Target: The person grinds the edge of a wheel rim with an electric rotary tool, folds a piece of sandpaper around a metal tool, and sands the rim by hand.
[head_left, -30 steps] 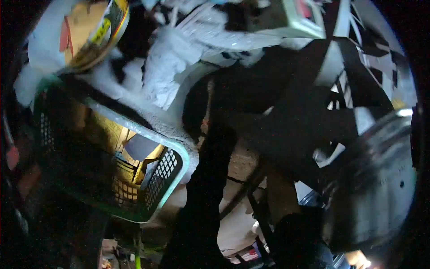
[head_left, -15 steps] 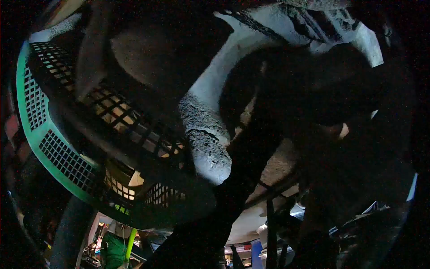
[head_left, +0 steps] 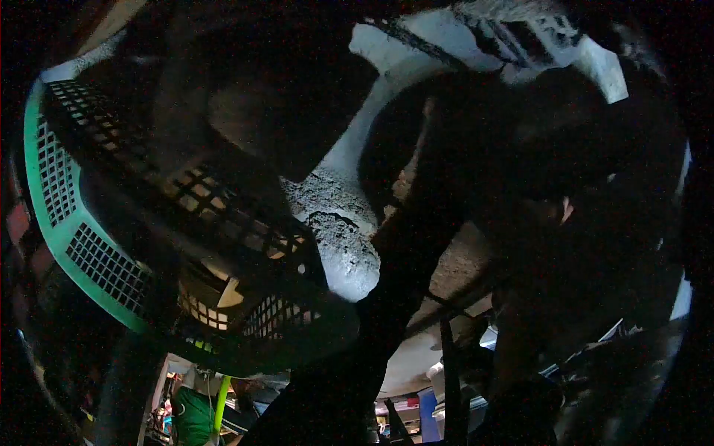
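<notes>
The picture is very dark, and neither my left hand nor my right hand can be made out in it. A green basket with square mesh (head_left: 46, 227) curves along the left side, tilted, with pale pieces (head_left: 230, 294) showing inside and through its grid. Dim, blurred shapes lie over its upper part, too dark to name. Right of the basket, a rough, whitish lit patch (head_left: 343, 256) shows between black shapes. A small skin-toned spot (head_left: 567, 209) at the right is too small to identify.
Along the bottom edge, a green cloth-like bundle (head_left: 192, 416) stands beside a bright lime-green pole (head_left: 222, 405). A blue panel (head_left: 429, 416) and cluttered items show farther right. Pale, dark-streaked material (head_left: 446, 37) spans the upper right. Large black shapes cross the middle.
The whole view has shifted slightly. The basket's left rim sits a little farther left, and the dim shape over the basket has moved right and grown fainter.
</notes>
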A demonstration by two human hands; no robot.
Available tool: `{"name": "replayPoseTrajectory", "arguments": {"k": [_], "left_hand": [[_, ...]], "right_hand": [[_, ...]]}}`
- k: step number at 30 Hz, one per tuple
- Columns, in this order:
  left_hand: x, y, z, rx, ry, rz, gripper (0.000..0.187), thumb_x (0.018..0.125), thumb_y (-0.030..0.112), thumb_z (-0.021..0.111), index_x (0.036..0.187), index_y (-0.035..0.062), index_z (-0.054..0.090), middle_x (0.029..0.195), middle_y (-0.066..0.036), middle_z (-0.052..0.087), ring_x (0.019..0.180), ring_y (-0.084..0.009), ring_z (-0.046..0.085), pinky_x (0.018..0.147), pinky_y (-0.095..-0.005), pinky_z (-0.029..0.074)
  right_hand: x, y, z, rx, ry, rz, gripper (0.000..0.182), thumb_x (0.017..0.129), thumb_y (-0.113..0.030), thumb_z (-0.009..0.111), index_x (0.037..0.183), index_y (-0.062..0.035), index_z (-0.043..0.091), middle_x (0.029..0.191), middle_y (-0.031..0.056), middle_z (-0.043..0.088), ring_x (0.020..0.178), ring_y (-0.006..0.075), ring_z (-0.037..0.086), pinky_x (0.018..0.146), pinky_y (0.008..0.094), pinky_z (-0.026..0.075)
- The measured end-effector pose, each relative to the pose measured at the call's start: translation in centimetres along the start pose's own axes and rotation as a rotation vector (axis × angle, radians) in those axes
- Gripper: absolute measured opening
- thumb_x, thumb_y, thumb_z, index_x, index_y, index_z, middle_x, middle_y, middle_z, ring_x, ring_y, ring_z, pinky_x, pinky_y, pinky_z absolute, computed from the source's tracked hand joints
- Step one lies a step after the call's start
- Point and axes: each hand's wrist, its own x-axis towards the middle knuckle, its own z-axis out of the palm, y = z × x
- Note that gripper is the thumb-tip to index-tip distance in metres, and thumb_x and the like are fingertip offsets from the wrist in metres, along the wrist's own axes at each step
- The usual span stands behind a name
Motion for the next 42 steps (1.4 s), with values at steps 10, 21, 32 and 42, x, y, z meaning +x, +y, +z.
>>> {"name": "replayPoseTrajectory", "arguments": {"k": [10,21,32,42], "left_hand": [[-7.2,-0.7,-6.4,-0.043,-0.064,-0.087,0.029,0.099,0.027,0.044,0.094,0.0010,0.057,0.076,-0.008,0.060,0.068,-0.0158,0.053,0.067,-0.0298,0.048],[-24.3,-0.1,-14.3,-0.239,0.023,-0.152,0.032,0.100,0.030,0.044,0.094,0.0015,0.057,0.076,-0.007,0.059,0.067,-0.0154,0.052,0.066,-0.0292,0.048],[-33.0,3.6,-15.0,-0.222,0.034,-0.113,0.035,0.101,0.034,0.043,0.094,0.0020,0.057,0.076,-0.006,0.059,0.065,-0.0151,0.052,0.065,-0.0286,0.048],[-32.3,8.9,-17.1,-0.181,-0.018,-0.006,0.038,0.102,0.036,0.042,0.093,0.0024,0.056,0.075,-0.006,0.059,0.064,-0.0147,0.051,0.064,-0.0281,0.048]], "right_hand": [[-10.2,-1.3,-0.1,0.011,-0.190,0.028,0.037,0.088,-0.006,0.054,0.124,0.0013,0.056,0.102,0.0181,0.061,0.098,0.0332,0.057,0.083,0.0412,0.047],[-20.0,-6.0,-34.6,0.262,-0.651,-0.392,0.026,0.074,-0.006,0.063,0.098,0.0054,0.059,0.100,0.0272,0.057,0.101,0.0434,0.053,0.092,0.0473,0.045],[-30.2,15.6,-53.8,0.109,0.006,0.084,0.018,0.092,-0.002,0.054,0.108,0.0031,0.061,0.100,0.0203,0.055,0.092,0.0370,0.052,0.084,0.0433,0.043],[-39.5,21.5,-45.2,0.008,0.245,0.818,0.030,0.099,-0.016,0.047,0.111,0.0058,0.064,0.098,0.0256,0.056,0.095,0.0411,0.054,0.089,0.0476,0.041]]}}
